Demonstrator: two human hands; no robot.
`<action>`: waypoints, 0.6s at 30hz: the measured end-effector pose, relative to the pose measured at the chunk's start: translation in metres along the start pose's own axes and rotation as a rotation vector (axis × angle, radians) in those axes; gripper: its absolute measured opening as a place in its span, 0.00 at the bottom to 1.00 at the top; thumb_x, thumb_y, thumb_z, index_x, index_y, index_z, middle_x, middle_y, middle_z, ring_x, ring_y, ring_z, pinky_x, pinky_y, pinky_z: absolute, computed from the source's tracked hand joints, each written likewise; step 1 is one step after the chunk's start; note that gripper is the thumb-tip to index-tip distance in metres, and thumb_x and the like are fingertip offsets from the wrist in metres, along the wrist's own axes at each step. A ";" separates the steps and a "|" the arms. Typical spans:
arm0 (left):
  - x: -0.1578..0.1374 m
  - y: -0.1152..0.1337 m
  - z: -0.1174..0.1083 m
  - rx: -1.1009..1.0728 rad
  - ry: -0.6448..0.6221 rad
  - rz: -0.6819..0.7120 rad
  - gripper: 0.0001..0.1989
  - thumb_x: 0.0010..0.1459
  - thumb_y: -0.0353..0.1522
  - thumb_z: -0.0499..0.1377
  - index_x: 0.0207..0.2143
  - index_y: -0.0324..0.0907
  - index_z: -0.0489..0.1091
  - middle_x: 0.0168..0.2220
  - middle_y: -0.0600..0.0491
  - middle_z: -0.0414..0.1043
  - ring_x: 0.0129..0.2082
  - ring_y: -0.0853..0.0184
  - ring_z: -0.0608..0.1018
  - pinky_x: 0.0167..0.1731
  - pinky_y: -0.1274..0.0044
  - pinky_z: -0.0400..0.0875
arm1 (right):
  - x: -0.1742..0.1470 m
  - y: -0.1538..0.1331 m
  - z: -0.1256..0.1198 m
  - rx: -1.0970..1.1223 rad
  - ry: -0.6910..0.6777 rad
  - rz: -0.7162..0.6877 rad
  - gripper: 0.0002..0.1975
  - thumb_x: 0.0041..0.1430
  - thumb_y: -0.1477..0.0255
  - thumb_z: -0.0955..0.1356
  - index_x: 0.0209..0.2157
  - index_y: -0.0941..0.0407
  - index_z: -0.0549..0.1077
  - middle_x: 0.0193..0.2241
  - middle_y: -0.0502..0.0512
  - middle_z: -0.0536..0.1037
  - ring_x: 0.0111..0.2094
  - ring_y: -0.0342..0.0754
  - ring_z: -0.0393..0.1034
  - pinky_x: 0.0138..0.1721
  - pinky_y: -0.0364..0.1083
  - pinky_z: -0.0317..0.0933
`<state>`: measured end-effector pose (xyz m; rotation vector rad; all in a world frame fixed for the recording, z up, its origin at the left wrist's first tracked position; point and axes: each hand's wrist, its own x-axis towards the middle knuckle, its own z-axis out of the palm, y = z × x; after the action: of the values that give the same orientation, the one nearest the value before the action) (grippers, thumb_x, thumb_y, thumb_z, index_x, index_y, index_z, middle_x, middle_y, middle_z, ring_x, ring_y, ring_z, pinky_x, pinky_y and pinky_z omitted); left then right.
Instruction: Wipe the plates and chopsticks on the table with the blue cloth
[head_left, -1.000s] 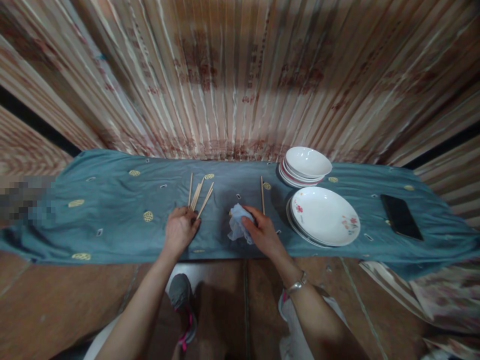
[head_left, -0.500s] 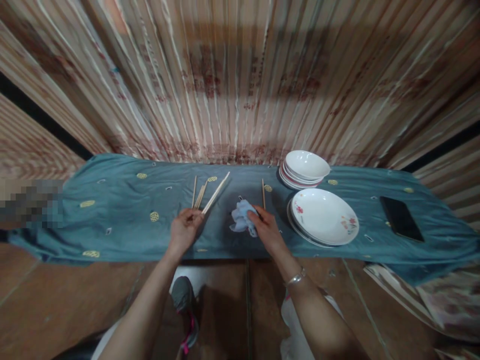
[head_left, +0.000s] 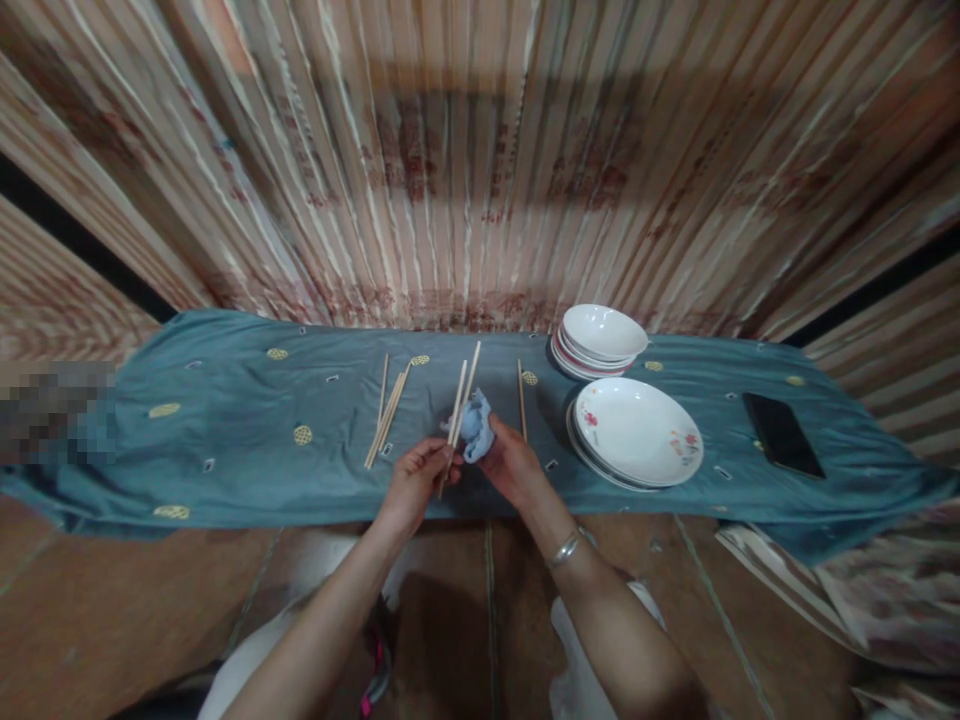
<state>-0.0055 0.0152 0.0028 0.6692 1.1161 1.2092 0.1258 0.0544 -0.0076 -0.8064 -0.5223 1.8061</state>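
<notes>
Two light wooden chopsticks (head_left: 459, 398) stand slanted in my left hand (head_left: 420, 480), whose fingers are closed around their lower part. My right hand (head_left: 514, 465) grips a crumpled light-blue cloth (head_left: 478, 428) and holds it right beside the chopsticks; whether the cloth touches both sticks I cannot tell. To the left of my hands, a small group of chopsticks (head_left: 388, 415) lies on the blue tablecloth (head_left: 247, 400). One more chopstick (head_left: 522, 395) lies just beyond my right hand.
Right of my hands are a stack of white bowls (head_left: 600, 335) and, nearer, a stack of flower-patterned plates (head_left: 637, 430). A black phone or tablet (head_left: 784, 435) lies farther right. A striped curtain (head_left: 465, 180) hangs behind the table.
My left hand has moved right with the chopsticks, away from the group on the table. My right hand has brought the cloth up against them, and the two hands are now close together.
</notes>
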 end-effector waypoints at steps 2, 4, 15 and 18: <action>0.000 -0.002 0.003 -0.007 -0.027 -0.016 0.18 0.35 0.40 0.72 0.26 0.38 0.72 0.22 0.56 0.73 0.18 0.75 0.72 0.21 0.82 0.65 | -0.003 0.000 0.004 -0.019 -0.050 -0.016 0.14 0.48 0.60 0.72 0.33 0.56 0.77 0.28 0.52 0.80 0.28 0.45 0.72 0.28 0.42 0.67; 0.000 -0.003 0.005 -0.010 -0.047 -0.025 0.19 0.34 0.40 0.72 0.25 0.38 0.72 0.21 0.56 0.73 0.18 0.74 0.72 0.21 0.82 0.66 | -0.005 -0.001 0.005 -0.061 -0.075 -0.021 0.14 0.44 0.62 0.75 0.31 0.56 0.78 0.25 0.50 0.79 0.24 0.42 0.69 0.23 0.40 0.64; -0.006 -0.005 0.011 -0.061 -0.024 -0.046 0.20 0.33 0.40 0.72 0.25 0.39 0.71 0.21 0.56 0.73 0.19 0.73 0.73 0.24 0.79 0.70 | -0.009 0.000 0.002 -0.111 0.001 -0.049 0.15 0.36 0.65 0.78 0.27 0.57 0.77 0.24 0.49 0.79 0.20 0.40 0.66 0.23 0.40 0.61; -0.008 -0.002 0.014 -0.066 0.004 -0.042 0.20 0.33 0.40 0.72 0.27 0.39 0.70 0.22 0.56 0.73 0.18 0.74 0.72 0.21 0.80 0.69 | -0.010 0.001 0.000 -0.113 0.007 -0.043 0.14 0.39 0.63 0.77 0.27 0.57 0.76 0.22 0.49 0.78 0.19 0.41 0.65 0.20 0.41 0.60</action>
<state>0.0080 0.0095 0.0083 0.5905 1.0836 1.2067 0.1276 0.0446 -0.0048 -0.8716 -0.6374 1.7465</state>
